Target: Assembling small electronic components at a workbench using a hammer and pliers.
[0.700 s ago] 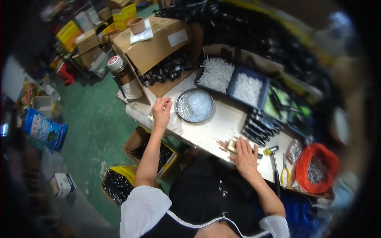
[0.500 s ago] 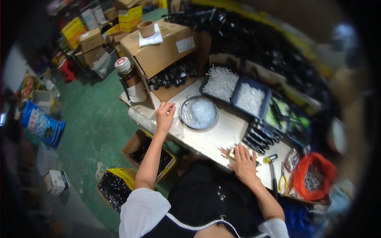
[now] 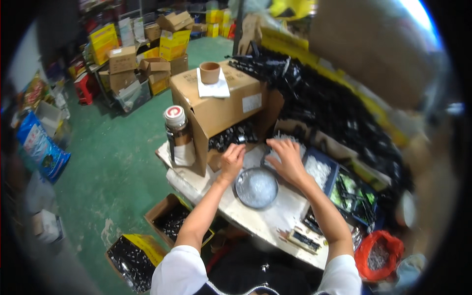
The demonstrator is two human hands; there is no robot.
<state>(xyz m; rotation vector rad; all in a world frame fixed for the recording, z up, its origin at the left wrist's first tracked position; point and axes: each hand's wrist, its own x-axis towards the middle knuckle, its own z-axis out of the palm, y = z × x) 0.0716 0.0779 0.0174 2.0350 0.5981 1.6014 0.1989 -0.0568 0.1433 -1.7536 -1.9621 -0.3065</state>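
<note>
Left hand: we are holding our left hand (image 3: 232, 162) just left of and beyond the bowl, in front of the box; its fingers are curling inward and its fingertips are bunching near the thumb, but we cannot tell whether they are pinching anything.
Right hand: we are hovering our right hand (image 3: 286, 160) low by the white sticks (image 3: 301, 147), knuckles bending, fingers fanning a little, thumb standing apart from them; we cannot tell whether a fingertip is touching the sticks.
Forearms: we are slanting both inward from the lower edge, the left leaning rightward, the right leaning leftward, so that the hands are facing each other with a narrow gap between.
Bowl: it is sitting on the worktop (image 3: 282, 214), nearer to us than both hands; this round metal bowl (image 3: 256, 205) is holding small clear pieces.
Box: the cardboard box (image 3: 223, 115) is standing beyond the left hand, with black parts (image 3: 231, 136) lying in its mouth.
Block: a pale block (image 3: 303, 240) is lying near the front edge, right of the bowl, carrying a dark piece.
</note>
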